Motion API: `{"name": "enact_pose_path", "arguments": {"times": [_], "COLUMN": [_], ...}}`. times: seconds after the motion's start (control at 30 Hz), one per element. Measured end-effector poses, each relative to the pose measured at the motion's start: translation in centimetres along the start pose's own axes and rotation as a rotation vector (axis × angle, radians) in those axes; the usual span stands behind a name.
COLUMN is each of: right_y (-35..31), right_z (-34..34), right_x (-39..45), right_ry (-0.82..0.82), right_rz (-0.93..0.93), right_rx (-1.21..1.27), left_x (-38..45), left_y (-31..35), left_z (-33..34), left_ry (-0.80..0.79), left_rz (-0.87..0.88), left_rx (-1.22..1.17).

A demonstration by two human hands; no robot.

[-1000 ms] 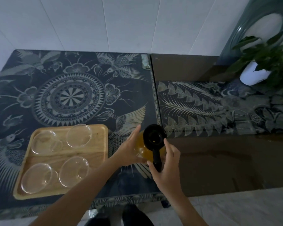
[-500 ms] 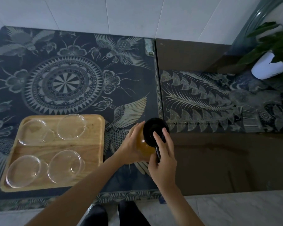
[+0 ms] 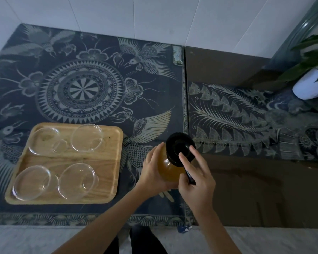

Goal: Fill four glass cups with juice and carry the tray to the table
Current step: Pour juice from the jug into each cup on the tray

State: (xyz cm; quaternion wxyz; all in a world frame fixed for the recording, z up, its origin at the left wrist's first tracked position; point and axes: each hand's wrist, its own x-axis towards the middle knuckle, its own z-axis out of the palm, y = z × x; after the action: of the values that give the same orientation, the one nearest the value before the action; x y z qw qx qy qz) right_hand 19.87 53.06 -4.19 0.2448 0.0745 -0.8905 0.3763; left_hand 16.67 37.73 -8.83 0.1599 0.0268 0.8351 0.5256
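A glass jug of amber juice (image 3: 168,171) with a black lid (image 3: 176,146) and black handle stands near the front right of the patterned table. My left hand (image 3: 151,171) cups the jug's left side. My right hand (image 3: 195,177) holds the handle, with its fingers resting on the lid. To the left lies a wooden tray (image 3: 106,162) carrying several empty glass cups: two at the back (image 3: 46,141) (image 3: 86,137) and two at the front (image 3: 31,182) (image 3: 77,180).
The dark patterned tabletop (image 3: 81,88) ends at a right edge beside a lower brown cabinet (image 3: 246,189) with a patterned cloth. A potted plant in a white pot (image 3: 308,87) stands at the far right. White tiled wall behind; pale floor in front.
My right hand's fingers have come up from the handle onto the jug's lid. My left hand stays on the jug's side. The view has shifted slightly.
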Motion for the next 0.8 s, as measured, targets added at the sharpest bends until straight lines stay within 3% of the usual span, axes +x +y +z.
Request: {"name": "enact_pose_path", "arguments": {"times": [0.17,0.47,0.8], "right_y": [-1.5,-5.3,-10.2], "right_z": [-1.5,-4.8,-4.3], "right_x": [1.4,4.3,4.1], "right_ry": [-0.088,-0.195,-0.306], "right_rz": [-0.043,-0.21,-0.276], "right_rx": [0.016,-0.021,0.016], "left_x": [-1.9,-6.1,-10.7], "left_y": [1.2,2.0,1.2], "left_z": [-1.1,-6.3,-8.8], "left_ry": [0.032,0.003,0.014], "left_rz": [-0.022,0.091,0.03], "left_rx": [-0.095,-0.159,-0.347]}}
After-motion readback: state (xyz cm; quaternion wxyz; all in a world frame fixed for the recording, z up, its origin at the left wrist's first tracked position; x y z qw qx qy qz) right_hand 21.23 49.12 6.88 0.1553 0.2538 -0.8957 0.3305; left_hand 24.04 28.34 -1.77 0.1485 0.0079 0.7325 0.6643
